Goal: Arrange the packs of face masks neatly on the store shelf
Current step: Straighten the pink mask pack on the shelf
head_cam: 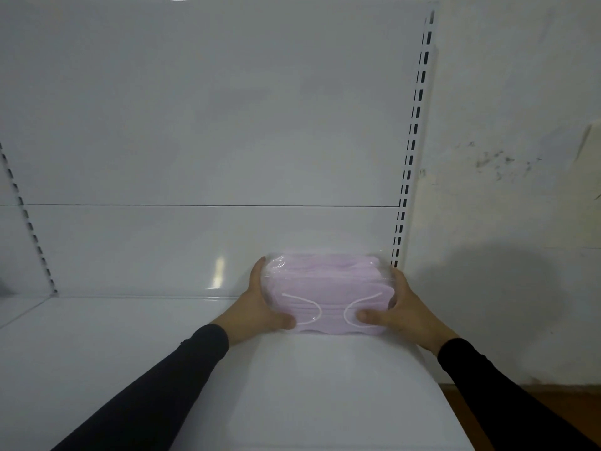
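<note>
Slippery clear film wraps the pink mask pack (328,297) that your left hand (257,307) and right hand (400,310) grasp between their fingers at the shelf (113,346) right end, so squeezing unevenly could skew it.

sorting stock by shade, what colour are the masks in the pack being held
Pale pink-lilac masks with white ear loops, in a clear pack of face masks; the head view shows it.

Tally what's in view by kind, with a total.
Pink face mask packs: 1, gripped by both hands
Hands: 2, left hand, right hand
White shelves: 1
Slotted uprights: 2, right upright, left upright
Total: 6
</note>
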Motion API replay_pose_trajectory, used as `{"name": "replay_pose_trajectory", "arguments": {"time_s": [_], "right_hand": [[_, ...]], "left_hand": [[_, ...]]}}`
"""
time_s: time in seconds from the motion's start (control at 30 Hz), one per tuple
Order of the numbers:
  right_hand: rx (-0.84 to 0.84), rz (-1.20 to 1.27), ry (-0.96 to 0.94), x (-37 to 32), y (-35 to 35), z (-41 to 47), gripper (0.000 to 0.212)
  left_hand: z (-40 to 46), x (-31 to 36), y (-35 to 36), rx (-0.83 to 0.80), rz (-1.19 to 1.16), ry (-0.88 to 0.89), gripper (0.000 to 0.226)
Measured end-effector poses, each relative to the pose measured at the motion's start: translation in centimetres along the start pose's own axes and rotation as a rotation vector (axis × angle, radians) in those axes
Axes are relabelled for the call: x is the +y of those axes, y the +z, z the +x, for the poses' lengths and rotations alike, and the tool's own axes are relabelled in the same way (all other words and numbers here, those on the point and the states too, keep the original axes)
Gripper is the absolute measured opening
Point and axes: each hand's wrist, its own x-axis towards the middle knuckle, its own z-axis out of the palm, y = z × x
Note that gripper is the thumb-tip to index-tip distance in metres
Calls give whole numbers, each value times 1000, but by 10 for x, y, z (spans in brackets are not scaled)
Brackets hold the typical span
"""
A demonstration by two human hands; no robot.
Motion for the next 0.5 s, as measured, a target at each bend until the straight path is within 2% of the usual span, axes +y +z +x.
{"name": "replay_pose_trajectory", "arguments": {"time_s": [0.1, 0.17, 0.3, 0.37, 0.5], "right_hand": [[35, 0, -49, 2, 1, 0, 100], [-1, -35, -61, -1, -2, 1, 100], [-47, -65, -29, -2, -3, 2, 107], [-47, -78, -9, -2, -2, 1, 111], [40, -152, -14, -8, -6, -5, 141]], "left_hand": [[3, 2, 6, -35, -15, 7, 118], [4, 2, 5, -46, -29, 9, 116], [6, 1, 0, -50, -38, 3, 116], [5, 1, -5, -29, -32, -15, 123], [1, 1, -15, 20, -50, -108, 145]]}}
